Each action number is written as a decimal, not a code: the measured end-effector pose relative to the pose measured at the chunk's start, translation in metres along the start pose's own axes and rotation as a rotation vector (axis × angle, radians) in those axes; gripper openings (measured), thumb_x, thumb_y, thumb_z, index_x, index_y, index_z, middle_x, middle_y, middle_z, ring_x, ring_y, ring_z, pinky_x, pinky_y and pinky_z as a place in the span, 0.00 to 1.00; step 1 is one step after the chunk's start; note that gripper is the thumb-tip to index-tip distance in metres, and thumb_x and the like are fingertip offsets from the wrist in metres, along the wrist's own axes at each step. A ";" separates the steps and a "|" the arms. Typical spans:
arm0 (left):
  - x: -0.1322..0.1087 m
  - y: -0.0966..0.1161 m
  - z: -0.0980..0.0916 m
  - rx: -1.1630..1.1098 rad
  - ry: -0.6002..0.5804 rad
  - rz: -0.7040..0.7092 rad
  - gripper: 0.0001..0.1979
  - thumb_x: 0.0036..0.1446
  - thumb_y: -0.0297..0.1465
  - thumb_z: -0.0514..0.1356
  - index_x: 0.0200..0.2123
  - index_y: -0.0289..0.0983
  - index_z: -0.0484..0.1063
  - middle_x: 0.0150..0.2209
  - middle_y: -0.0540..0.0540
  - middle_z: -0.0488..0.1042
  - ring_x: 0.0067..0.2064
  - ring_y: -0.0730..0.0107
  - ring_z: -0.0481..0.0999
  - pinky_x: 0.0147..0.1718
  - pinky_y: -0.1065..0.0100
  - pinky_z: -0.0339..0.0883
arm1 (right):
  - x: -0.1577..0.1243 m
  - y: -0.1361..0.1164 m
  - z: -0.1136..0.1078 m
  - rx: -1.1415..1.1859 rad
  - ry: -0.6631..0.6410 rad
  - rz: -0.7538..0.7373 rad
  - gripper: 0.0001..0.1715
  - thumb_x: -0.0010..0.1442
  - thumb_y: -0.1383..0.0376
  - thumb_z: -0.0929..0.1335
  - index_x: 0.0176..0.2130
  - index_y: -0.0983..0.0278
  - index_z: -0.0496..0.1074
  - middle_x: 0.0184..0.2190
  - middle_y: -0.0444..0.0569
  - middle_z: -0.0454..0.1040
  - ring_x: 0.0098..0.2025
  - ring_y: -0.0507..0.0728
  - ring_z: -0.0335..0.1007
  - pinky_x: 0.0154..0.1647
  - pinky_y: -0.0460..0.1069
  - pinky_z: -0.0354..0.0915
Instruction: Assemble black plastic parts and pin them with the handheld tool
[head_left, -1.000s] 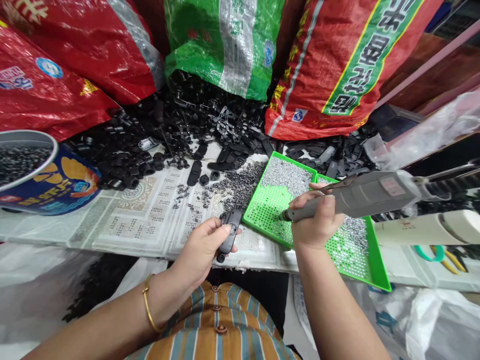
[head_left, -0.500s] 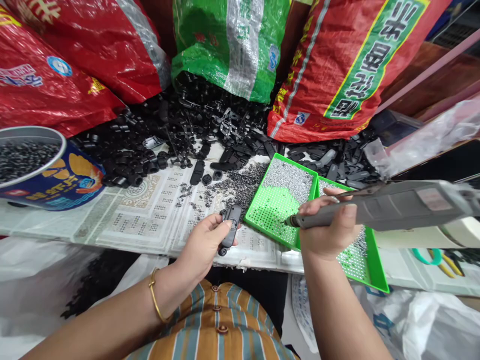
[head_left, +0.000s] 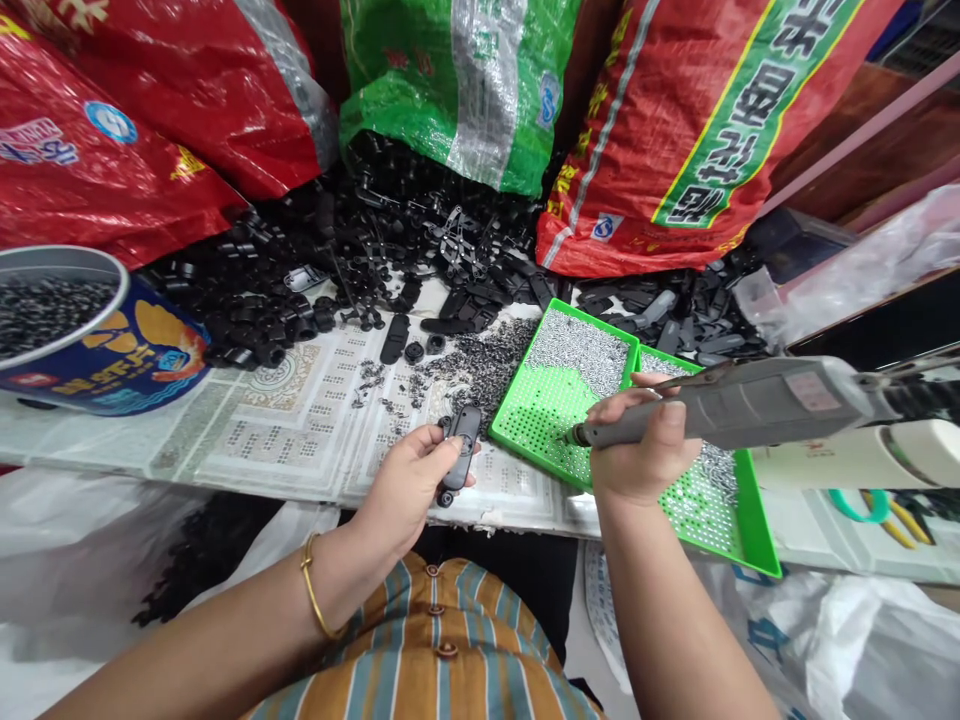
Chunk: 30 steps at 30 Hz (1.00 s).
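My left hand (head_left: 416, 475) is closed on a black plastic part (head_left: 464, 440) with small round wheel-like ends, thumb pressed on its top, just above the table's front edge. My right hand (head_left: 645, 450) wraps round a grey electric screwdriver (head_left: 757, 402), held nearly level. The tool's tip points left, over the perforated left half of a green screw tray (head_left: 551, 402). Small silver screws (head_left: 577, 345) lie heaped at that tray's far end. Whether a screw sits on the tip is too small to tell.
Loose black plastic pieces (head_left: 300, 300) cover the back of the table, below a green sack (head_left: 405, 120) and red sacks (head_left: 622, 150). Tiny dark parts (head_left: 487, 370) lie left of the tray. A blue tub (head_left: 150, 360) stands at left; a white cylinder (head_left: 840, 455) lies at right.
The screwdriver and my right hand have shifted slightly left over the tray. My left hand keeps its hold on the black part, nearly still. The view has shifted a little.
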<state>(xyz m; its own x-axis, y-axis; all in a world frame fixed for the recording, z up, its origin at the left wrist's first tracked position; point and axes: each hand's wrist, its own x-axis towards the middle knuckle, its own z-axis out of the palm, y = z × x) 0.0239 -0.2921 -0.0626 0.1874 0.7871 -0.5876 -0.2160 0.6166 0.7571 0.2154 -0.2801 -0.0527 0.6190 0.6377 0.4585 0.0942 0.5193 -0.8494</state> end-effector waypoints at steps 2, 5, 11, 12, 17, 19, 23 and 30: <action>0.000 0.000 0.000 0.003 -0.001 -0.001 0.11 0.46 0.35 0.61 0.28 0.35 0.62 0.25 0.52 0.70 0.23 0.77 0.71 0.19 0.77 0.55 | -0.001 0.001 0.000 -0.002 -0.004 -0.004 0.17 0.53 0.54 0.63 0.34 0.65 0.65 0.12 0.37 0.63 0.12 0.51 0.58 0.12 0.47 0.56; 0.001 0.000 0.000 -0.004 -0.007 -0.005 0.12 0.46 0.35 0.61 0.29 0.35 0.63 0.28 0.50 0.72 0.23 0.77 0.71 0.21 0.76 0.58 | -0.001 0.002 -0.001 0.002 0.004 0.008 0.17 0.53 0.53 0.63 0.34 0.65 0.65 0.12 0.37 0.62 0.12 0.50 0.57 0.12 0.46 0.56; 0.003 -0.001 0.001 -0.003 -0.003 -0.006 0.10 0.46 0.34 0.60 0.28 0.35 0.63 0.27 0.50 0.72 0.24 0.76 0.71 0.23 0.73 0.61 | 0.005 -0.009 0.002 0.029 0.055 0.009 0.20 0.50 0.51 0.64 0.32 0.65 0.66 0.11 0.37 0.61 0.12 0.50 0.57 0.13 0.47 0.57; 0.003 -0.001 0.001 0.000 -0.002 -0.005 0.10 0.46 0.34 0.60 0.28 0.35 0.63 0.26 0.51 0.71 0.24 0.76 0.71 0.23 0.73 0.61 | 0.006 -0.014 0.004 0.049 0.066 0.015 0.21 0.50 0.50 0.64 0.32 0.65 0.67 0.11 0.37 0.61 0.12 0.50 0.56 0.13 0.47 0.56; 0.002 -0.003 0.001 0.011 -0.008 -0.001 0.10 0.47 0.35 0.60 0.26 0.36 0.61 0.20 0.53 0.68 0.22 0.75 0.71 0.20 0.75 0.57 | -0.002 -0.038 0.024 0.201 -0.035 0.139 0.23 0.51 0.47 0.63 0.32 0.64 0.67 0.11 0.37 0.62 0.12 0.50 0.58 0.13 0.47 0.56; 0.002 -0.003 0.001 -0.002 -0.018 0.011 0.11 0.47 0.35 0.60 0.24 0.36 0.60 0.18 0.54 0.66 0.21 0.75 0.70 0.20 0.75 0.57 | -0.010 -0.044 0.035 0.252 -0.097 0.178 0.24 0.51 0.46 0.63 0.32 0.64 0.67 0.11 0.38 0.63 0.12 0.51 0.58 0.14 0.47 0.56; 0.004 -0.006 0.001 -0.034 -0.028 0.053 0.11 0.46 0.35 0.61 0.24 0.36 0.61 0.17 0.55 0.65 0.20 0.77 0.69 0.20 0.75 0.59 | -0.021 -0.047 0.055 0.301 -0.155 0.185 0.22 0.51 0.48 0.63 0.33 0.63 0.67 0.12 0.37 0.62 0.12 0.51 0.57 0.14 0.47 0.55; 0.008 -0.010 0.001 -0.027 -0.030 0.075 0.11 0.46 0.35 0.60 0.24 0.37 0.61 0.17 0.56 0.65 0.19 0.75 0.70 0.18 0.75 0.58 | -0.025 -0.039 0.069 0.289 -0.170 0.199 0.21 0.50 0.48 0.63 0.32 0.62 0.66 0.11 0.36 0.61 0.11 0.51 0.56 0.13 0.47 0.54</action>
<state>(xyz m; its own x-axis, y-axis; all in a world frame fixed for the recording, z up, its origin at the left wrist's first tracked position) 0.0288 -0.2922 -0.0748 0.1984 0.8306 -0.5203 -0.2562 0.5563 0.7905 0.1425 -0.2766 -0.0129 0.4623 0.8148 0.3498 -0.2532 0.4994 -0.8285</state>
